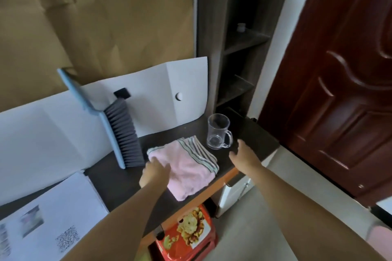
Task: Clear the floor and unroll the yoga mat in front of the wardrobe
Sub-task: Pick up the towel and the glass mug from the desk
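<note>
A folded pink towel [188, 167] with a striped edge lies on the dark desk top [118, 180]. My left hand [154, 172] rests on the towel's near left corner, fingers curled onto the cloth. My right hand [244, 155] hovers open over the desk's right end, just below a clear glass mug [219, 131] and not touching it. No yoga mat or wardrobe front is in view.
A blue hand brush [114, 121] with grey bristles leans against white paper at the desk's back. A white printed sheet [48, 218] lies at the near left. A red stool [186, 233] stands under the desk. Dark shelves [239, 59] and a brown door [339, 91] stand to the right.
</note>
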A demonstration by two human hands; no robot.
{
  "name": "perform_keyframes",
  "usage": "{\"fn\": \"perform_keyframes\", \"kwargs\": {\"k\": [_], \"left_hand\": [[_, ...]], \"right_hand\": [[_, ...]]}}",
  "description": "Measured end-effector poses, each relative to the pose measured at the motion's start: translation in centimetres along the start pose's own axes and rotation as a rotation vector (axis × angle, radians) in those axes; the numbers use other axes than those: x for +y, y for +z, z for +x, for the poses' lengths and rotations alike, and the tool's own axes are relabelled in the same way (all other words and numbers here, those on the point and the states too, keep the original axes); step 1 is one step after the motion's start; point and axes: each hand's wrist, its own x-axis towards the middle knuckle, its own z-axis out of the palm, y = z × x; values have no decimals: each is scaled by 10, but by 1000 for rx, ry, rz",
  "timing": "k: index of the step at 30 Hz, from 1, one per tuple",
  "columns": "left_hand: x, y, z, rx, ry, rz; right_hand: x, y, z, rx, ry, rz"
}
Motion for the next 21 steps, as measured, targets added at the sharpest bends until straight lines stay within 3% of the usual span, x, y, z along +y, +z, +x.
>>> {"fn": "perform_keyframes", "kwargs": {"k": [3, 6, 11, 15, 18, 21], "left_hand": [[-17, 7, 18, -197, -324, -408], [-14, 22, 23, -256, -445, -900], [7, 36, 23, -308, -547, -1060], [20, 17, 25, -372, -432, -1106], [44, -5, 23, -390, -253, -1097], [80, -15, 16, -508, -98, -1031]], "right_hand": [[-17, 11, 39, 37, 0, 227], [-21, 16, 64, -28, 74, 337], [-15, 18, 79, -168, 176, 595], [0, 12, 68, -237, 200, 688], [22, -7, 51, -174, 189, 685], [46, -33, 27, -64, 194, 720]]}}
